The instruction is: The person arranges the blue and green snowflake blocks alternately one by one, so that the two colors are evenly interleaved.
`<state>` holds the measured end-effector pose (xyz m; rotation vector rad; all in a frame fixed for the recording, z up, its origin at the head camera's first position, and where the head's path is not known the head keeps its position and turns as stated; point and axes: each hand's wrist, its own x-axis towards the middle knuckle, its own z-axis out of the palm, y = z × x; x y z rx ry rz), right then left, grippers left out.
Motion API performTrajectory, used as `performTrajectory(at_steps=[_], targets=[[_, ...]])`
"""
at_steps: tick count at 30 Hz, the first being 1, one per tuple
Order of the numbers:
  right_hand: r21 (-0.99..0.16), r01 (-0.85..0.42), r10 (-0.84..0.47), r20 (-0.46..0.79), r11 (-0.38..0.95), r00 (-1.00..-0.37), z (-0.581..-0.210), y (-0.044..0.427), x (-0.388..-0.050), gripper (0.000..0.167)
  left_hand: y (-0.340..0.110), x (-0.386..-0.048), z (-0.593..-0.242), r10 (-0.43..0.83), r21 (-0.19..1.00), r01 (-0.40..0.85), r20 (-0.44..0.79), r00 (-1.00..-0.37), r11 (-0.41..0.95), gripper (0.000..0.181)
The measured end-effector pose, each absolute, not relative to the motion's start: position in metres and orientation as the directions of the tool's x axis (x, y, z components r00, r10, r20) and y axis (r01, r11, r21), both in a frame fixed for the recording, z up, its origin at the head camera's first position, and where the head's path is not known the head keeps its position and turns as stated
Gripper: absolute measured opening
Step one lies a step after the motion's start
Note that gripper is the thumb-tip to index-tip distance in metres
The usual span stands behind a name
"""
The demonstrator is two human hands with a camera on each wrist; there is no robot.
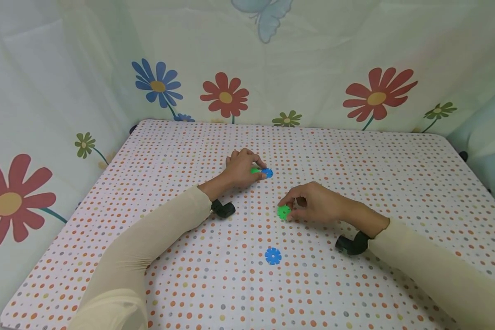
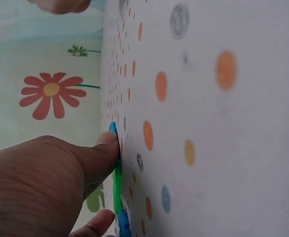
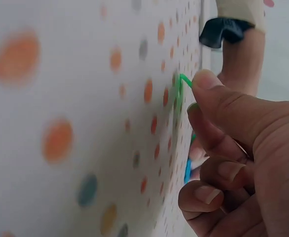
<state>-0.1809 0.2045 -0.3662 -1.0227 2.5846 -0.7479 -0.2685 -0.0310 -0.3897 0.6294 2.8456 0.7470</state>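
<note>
My left hand [image 1: 242, 168] pinches a blue notched disc [image 1: 267, 173] near the middle of the table, and a green disc [image 1: 255, 170] shows under its fingers. In the left wrist view the thumb lies on a blue piece [image 2: 113, 127], with a green piece [image 2: 117, 187] and another blue piece [image 2: 124, 223] in line below. My right hand [image 1: 316, 202] holds a green disc [image 1: 283, 212] between thumb and index finger; in the right wrist view this disc [image 3: 185, 79] is tilted against the cloth. Nearer the front lies a loose blue disc [image 1: 273, 256].
A dotted cloth [image 1: 214, 293] covers the table. Black wrist mounts [image 1: 222, 209] sit at both wrists, the right one [image 1: 352, 244] close to the cloth. Behind the table hangs a flowered curtain [image 1: 305, 68].
</note>
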Motion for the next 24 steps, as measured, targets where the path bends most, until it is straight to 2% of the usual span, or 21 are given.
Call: performTrajectory(at_steps=[7,12,24], targets=[[-0.491,-0.521,-0.613,-0.034,0.698,-0.789,-0.368,0.206,-0.217,0.025,-0.032,-0.269,-0.391,0.43,0.506,0.36,-0.025,-0.902,0.784,0.026],[-0.491,-0.483,-0.568,-0.028,0.725,-0.822,-0.371,0.208,-0.239,0.025,-0.033,-0.27,-0.393,0.433,0.498,0.362,-0.03,-0.901,0.788,0.026],[-0.47,-0.462,-0.533,-0.023,0.753,-0.846,-0.369,0.202,-0.265,0.029,-0.032,-0.268,-0.39,0.445,0.513,0.381,-0.001,-0.895,0.769,0.025]])
